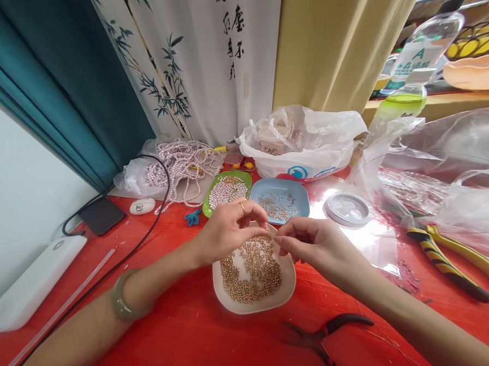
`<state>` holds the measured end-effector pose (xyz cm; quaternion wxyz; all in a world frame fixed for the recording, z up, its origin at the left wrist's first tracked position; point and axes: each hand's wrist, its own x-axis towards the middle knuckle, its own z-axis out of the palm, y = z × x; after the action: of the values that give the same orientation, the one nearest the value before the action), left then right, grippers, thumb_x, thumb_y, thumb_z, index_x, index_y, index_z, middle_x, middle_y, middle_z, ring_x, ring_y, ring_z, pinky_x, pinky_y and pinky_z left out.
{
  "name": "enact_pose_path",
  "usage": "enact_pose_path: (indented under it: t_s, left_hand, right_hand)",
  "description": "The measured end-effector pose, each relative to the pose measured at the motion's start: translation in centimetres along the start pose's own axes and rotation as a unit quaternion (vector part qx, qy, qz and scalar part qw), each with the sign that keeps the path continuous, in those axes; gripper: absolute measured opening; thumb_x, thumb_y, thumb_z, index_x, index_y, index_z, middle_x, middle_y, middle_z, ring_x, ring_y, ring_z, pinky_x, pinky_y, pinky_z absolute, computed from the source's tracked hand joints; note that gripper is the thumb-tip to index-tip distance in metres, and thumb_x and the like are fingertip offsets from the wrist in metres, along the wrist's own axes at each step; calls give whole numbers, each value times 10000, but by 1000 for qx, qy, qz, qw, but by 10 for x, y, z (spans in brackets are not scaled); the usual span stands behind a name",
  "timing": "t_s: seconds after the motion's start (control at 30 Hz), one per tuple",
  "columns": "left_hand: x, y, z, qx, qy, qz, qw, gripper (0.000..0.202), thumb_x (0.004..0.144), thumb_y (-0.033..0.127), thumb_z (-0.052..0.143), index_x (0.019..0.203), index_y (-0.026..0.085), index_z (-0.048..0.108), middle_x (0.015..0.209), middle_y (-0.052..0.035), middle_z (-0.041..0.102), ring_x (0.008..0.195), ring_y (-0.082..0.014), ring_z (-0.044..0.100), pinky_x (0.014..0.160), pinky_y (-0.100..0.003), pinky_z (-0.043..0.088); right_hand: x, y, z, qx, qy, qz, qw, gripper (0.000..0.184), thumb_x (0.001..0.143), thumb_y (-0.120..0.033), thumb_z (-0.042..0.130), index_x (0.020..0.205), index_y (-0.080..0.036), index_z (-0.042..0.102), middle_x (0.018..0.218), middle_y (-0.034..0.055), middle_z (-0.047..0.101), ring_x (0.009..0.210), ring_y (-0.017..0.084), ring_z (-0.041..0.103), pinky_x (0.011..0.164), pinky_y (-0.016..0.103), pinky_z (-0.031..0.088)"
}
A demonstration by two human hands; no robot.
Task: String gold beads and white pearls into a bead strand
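Over the back rim of a white dish (251,305) of small gold beads (260,271), my two hands meet almost fingertip to fingertip. My left hand (234,226), with a ring and a green bangle (126,294) on that arm, is closed in a pinch. Thumb and forefinger of my right hand (307,240) are also pressed together. Whatever is between the fingers of either hand is too small to make out. Just behind them are a blue dish (303,192) of little metal pins and a green dish (245,177) of pale pearly beads.
Black-handled pliers (322,340) lie at front right, yellow-and-black pliers (445,259) farther right. Strings of pearly beads (175,166) and a white plastic bag (323,154) stand at the back. A black cable (161,211) crosses the left, beside a phone (102,215) and a white power strip (34,281).
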<state>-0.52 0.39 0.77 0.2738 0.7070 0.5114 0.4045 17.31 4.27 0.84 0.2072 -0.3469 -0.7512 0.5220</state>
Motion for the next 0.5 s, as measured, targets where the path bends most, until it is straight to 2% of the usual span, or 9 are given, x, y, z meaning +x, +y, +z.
enact_pose_path:
  t_s: [0.1,0.2,0.4,0.5]
  left_hand:
    - [0,1,-3,109,0,90,990,52,732,142,603,767,175,584,703,5,605,609,-89,477,554,-207,402]
    - [0,0,-4,133,-1,138,982,76,741,117,592,785,176,575,699,6,611,627,-89,483,560,-199,408]
    - [-3,0,-4,136,-9,165,977,82,758,131,577,817,188,571,729,-8,619,672,-105,504,594,-221,424]
    - [-3,1,-3,86,-8,114,990,85,745,162,593,825,186,578,734,-18,624,651,-106,524,571,-222,429]
  right_hand:
    - [1,3,0,-47,1,-19,999,133,733,-183,494,665,-158,606,593,5,607,551,110,543,515,236,414]
    - [0,4,0,-65,0,-25,998,143,738,-196,486,673,-156,607,592,3,602,553,112,540,512,239,407]
    - [1,4,2,-61,5,-21,998,149,742,-214,492,663,-156,605,589,9,607,552,116,544,509,245,408]
    - [2,5,2,-17,-6,-14,1000,154,765,-250,498,714,-157,610,630,17,621,570,117,561,535,252,434]
